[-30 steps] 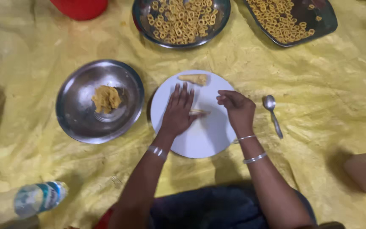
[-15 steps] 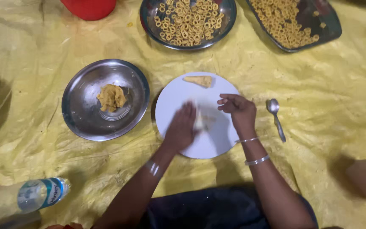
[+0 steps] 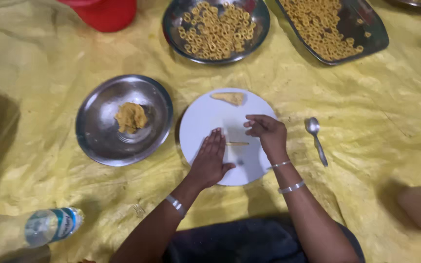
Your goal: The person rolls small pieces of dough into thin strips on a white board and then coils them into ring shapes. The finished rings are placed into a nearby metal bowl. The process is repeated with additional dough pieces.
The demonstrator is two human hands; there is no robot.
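Your left hand point(image 3: 211, 158) lies flat, open, beside the thin dough strand point(image 3: 238, 143) on the white plate point(image 3: 200, 117); your right hand point(image 3: 267, 131), loosely curled, touches its right end. It looks soft and breakable: lift by the ends.

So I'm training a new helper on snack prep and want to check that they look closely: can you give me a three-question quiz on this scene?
1. True or false: the left hand lies flat on the white plate.
2. What lies between the left hand and the right hand? A) a thin dough strand B) a spoon C) a bottle
3. What does the steel plate left of the white plate hold?

Key
1. True.
2. A.
3. A lump of yellow dough.
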